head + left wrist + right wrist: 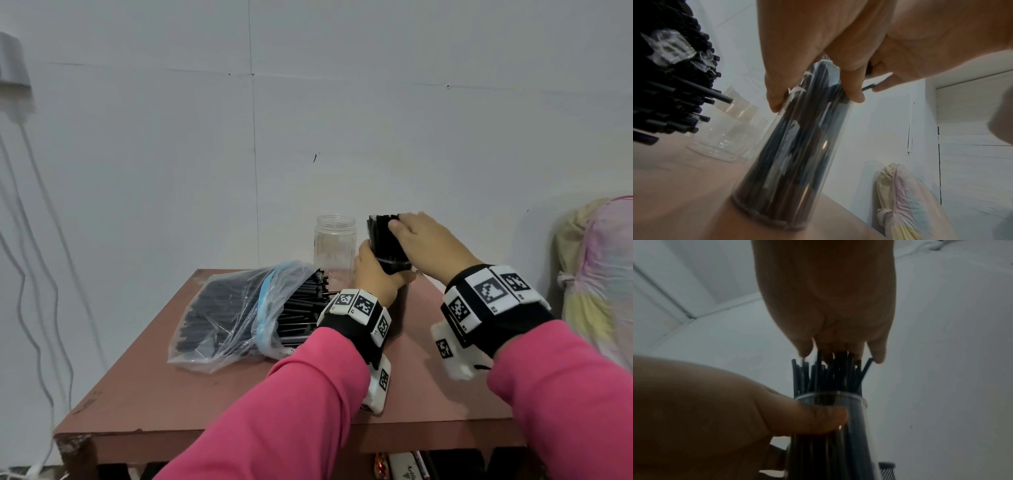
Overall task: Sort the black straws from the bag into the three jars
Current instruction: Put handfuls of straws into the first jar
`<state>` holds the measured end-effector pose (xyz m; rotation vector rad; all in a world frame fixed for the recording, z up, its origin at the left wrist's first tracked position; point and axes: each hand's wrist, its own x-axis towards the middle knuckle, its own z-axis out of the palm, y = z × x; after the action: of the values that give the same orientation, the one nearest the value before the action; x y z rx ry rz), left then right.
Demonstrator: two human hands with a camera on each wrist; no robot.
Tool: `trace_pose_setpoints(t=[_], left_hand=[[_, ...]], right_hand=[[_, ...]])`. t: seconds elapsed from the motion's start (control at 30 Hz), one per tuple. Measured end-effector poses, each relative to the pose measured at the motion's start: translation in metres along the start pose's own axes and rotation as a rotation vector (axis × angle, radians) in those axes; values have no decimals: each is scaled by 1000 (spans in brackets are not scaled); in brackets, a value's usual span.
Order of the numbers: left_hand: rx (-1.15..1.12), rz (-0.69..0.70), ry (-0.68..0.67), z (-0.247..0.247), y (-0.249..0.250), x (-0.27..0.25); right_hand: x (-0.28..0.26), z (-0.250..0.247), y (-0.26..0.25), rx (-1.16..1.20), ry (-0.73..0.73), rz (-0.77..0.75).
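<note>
A clear jar [397, 265] packed with black straws [382, 236] stands tilted on the reddish table [205, 394]. My left hand [373, 274] grips this jar [793, 162] near its rim, thumb [828, 417] on the wall. My right hand [411, 233] lies over the straw tops, its fingertips [877, 356] touching the sticking-out straw ends [828, 376]. An empty clear jar [335, 250] stands just left, against the wall. The plastic bag [239, 308] of black straws lies on its side at the left, its mouth toward the jars. Loose straw ends [670, 97] poke out.
A pastel cloth bundle [599, 274] sits off the table's right side. White cables [34, 240] hang by the wall at the left. The wall runs right behind the jars. Bare tabletop lies between the bag and the front edge [274, 442].
</note>
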<state>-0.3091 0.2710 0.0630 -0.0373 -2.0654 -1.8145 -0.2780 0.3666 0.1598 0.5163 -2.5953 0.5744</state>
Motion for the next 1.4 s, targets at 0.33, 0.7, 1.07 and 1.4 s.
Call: trace_pose_setpoints(t=[0.33,0.7,1.07,1.4], left_hand=[[-149,-46,4,-72,63,-62],[-16,-119,80,-183,36,-149],[735,-69,156,-178,-6,-137],[534,188,358,-177,-47,-132]], right_hand=[[-49,-2,-11,507,511,-77],[-126,117,-41,742,-60,195],[-115,161,-80,1060,-39,346],[-112,175,-68,1234,102,458]])
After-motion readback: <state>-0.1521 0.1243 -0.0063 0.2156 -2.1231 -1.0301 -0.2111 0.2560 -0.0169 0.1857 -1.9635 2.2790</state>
